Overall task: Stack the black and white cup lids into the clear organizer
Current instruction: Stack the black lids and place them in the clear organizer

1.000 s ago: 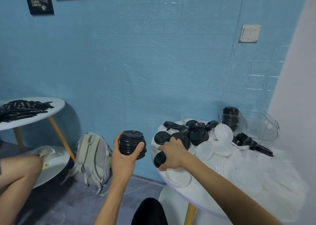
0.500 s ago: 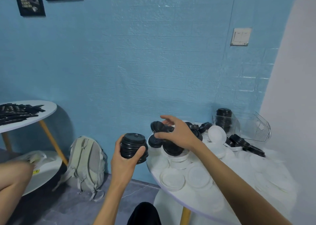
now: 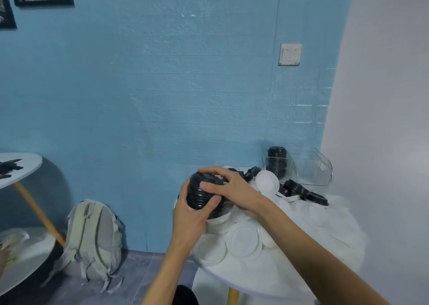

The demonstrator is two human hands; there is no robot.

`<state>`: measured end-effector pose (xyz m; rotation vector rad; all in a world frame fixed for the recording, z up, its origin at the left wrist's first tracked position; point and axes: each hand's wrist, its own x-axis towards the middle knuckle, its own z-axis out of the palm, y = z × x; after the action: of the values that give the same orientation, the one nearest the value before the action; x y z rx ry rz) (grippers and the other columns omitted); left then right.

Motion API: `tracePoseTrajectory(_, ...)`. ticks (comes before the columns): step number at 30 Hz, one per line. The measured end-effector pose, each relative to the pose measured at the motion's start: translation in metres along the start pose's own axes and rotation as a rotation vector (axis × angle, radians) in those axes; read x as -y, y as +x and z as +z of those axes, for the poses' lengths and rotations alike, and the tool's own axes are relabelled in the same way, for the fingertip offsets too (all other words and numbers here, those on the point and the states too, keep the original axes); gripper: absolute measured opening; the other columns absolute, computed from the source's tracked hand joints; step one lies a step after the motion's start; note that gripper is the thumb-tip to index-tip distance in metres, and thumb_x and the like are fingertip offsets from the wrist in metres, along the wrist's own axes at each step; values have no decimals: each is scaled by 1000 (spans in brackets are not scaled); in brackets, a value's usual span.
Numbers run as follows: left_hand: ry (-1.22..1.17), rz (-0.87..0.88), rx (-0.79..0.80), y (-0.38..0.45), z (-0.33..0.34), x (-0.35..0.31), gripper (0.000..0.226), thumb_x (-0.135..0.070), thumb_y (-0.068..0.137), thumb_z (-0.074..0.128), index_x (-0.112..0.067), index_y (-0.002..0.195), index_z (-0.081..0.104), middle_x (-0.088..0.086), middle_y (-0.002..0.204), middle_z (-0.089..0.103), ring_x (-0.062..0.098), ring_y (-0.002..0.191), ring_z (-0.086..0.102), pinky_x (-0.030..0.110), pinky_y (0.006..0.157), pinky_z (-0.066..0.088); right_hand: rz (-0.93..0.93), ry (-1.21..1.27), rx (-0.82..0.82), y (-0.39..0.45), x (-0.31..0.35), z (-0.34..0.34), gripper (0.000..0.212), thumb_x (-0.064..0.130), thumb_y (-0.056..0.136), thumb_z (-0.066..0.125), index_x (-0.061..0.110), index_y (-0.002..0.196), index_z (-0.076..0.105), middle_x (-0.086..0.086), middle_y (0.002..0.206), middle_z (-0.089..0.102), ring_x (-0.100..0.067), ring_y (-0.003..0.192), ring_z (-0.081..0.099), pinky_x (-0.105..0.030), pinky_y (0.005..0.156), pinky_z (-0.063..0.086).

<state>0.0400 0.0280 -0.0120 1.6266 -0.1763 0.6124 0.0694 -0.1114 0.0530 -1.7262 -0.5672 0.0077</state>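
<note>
Both hands clasp my stack of black lids: left hand cradling below, right hand seating one on top. Next, carry it to the clear organizer.

Round white table strewn with white lids, black lids and a clear organizer

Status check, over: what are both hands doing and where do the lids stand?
Left hand grips black lid stack. Right hand sits curled over its top. Clear organizer holds black lids only. Loose white lids cover table; path open.
</note>
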Motion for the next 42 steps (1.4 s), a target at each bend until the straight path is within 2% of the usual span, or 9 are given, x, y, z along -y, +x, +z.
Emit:
tracePoseTrajectory(5,-48,-6,64,25,40,-24,61,-30,79,85,-34,132,55,-20,112,68,-7,98,65,12,82,50,88,174,-134,2,6,-27,29,48,104,48,40,121,70,14,127,68,-11,125,60,-42,109,48)
tracePoseTrajectory(15,-150,-16,372,65,140,-62,86,-30,89,77,-47,155,24,-29,118,59,-17,100,62,13,84,53,85,357,-581,5,14,-113,22,33,91,65,20,106,74,-9,116,72,-25,111,69,-49,100,55)
tracePoseTrajectory(18,-240,-112,435,78,170,-63,68,-35,94,69,-43,152,34,-12,131,60,-8,108,63,23,93,56,112,282,-688,9,11,-137,14,34,90,67,25,98,74,-2,109,72,-22,106,69,-50,100,55)
tracePoseTrajectory(20,-376,-279,455,87,187,-66,56,-59,90,65,-38,141,53,0,132,65,11,113,67,41,96,58,107,233,-734,12,10,-150,16,35,90,69,24,102,73,-1,109,72,-19,102,69,-47,98,56)
tracePoseTrajectory(23,-561,-499,413,98,206,-74,73,-81,74,63,-22,117,72,9,113,75,25,101,75,44,85,61,87,210,-757,18,8,-165,23,34,91,69,22,111,70,-1,113,71,-18,100,70,-41,95,58)
tracePoseTrajectory(29,-506,-584,196,127,240,-97,41,-57,84,71,-16,90,74,6,86,76,22,74,73,31,59,58,64,228,-819,44,11,-183,22,42,97,61,30,114,68,2,109,72,-17,94,72,-25,66,59)
tracePoseTrajectory(34,-435,-512,169,171,265,-109,32,-50,89,63,-20,86,72,7,90,74,26,82,71,35,67,57,83,216,-855,79,17,-211,28,47,101,45,34,118,64,3,110,70,-18,100,70,-43,91,59)
tracePoseTrajectory(39,-333,-414,254,217,299,-112,31,-44,94,51,-20,88,69,9,95,72,30,96,70,46,89,59,31,180,-891,112,19,-251,25,42,98,53,34,119,64,3,111,69,-19,104,68,-42,92,58)
tracePoseTrajectory(42,-331,-424,342,242,318,-112,33,-42,98,45,-15,99,65,10,98,68,26,87,66,37,76,56,27,149,-903,133,14,-276,27,41,97,53,34,120,63,4,111,68,-19,103,68,-42,95,56)
